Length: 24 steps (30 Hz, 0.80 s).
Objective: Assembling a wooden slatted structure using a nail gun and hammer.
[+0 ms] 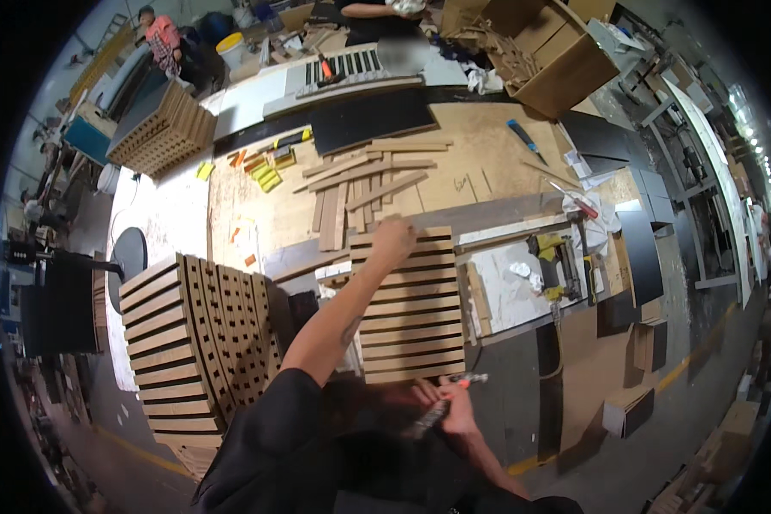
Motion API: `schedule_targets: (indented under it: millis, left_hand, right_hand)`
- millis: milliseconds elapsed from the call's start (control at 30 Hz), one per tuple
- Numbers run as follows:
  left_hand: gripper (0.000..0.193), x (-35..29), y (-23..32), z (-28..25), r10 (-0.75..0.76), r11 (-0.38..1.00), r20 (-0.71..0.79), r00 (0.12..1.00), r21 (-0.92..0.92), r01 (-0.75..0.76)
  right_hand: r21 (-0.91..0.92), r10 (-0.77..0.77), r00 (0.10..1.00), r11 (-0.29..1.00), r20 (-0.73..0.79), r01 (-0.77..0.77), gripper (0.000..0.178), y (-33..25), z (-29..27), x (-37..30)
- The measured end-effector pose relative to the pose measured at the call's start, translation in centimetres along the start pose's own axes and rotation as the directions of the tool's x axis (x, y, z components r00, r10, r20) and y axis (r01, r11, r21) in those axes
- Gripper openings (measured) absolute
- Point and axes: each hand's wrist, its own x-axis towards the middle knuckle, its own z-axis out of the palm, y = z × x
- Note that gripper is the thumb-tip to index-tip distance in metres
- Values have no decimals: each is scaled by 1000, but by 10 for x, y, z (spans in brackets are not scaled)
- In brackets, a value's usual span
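A slatted wooden panel with dark gaps between its pale strips lies in front of me. My left hand reaches across to its far end, fingers bent together and low over the last strips; whatever they hold is hidden. At the near edge, my right hand is closed around a small silvery hand tool with a bit of red on it, whose exact kind I cannot make out. Past my left hand, loose wooden strips lie in a crossed heap on the bench.
A tall stack of slatted panels stands at my left, another stack farther back. Right of the panel are clamp-like tools, a red-handled screwdriver and white cloth. A cardboard box holds scraps. Another person's sleeve shows opposite.
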Motion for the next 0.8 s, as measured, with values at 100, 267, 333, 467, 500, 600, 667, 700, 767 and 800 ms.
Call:
schedule_targets:
  millis: [100,267,333,467,500,600,667,700,767,800]
  left_hand:
    - [22,1,0,41,6,1000,236,972,-16,-2]
    - [23,0,52,42,-19,993,203,979,115,-5]
    - [21,-2,64,36,-89,996,253,963,47,80]
    - [16,-11,56,39,-111,991,218,970,-48,124]
    - [16,-14,55,41,-111,991,217,970,-52,125]
    - [13,-25,43,40,-24,999,59,998,31,22]
    - [15,-26,36,32,-9,995,119,993,98,-3]
    - [17,-26,35,25,8,987,178,984,154,-36]
    - [19,-24,37,8,-108,984,243,964,161,70]
    - [21,-28,32,-1,-225,969,294,929,167,182]
  right_hand:
    - [-8,-129,975,991,-183,130,45,-24,37,-39]
    - [173,-187,975,971,119,165,36,-93,4,-62]
    - [-25,-247,969,969,12,247,25,-108,10,-74]
    - [-344,-331,938,897,-105,278,12,-122,20,-72]
    - [-452,-414,888,843,-201,290,9,-120,34,-70]
    - [-664,-496,863,678,-98,315,11,-130,63,-53]
    - [-716,-474,880,611,12,339,13,-150,73,-31]
    - [-758,-448,886,535,121,374,14,-158,83,-22]
    - [-788,-417,899,506,132,350,17,-170,111,-14]
    - [-822,-387,910,463,149,331,19,-171,125,-10]
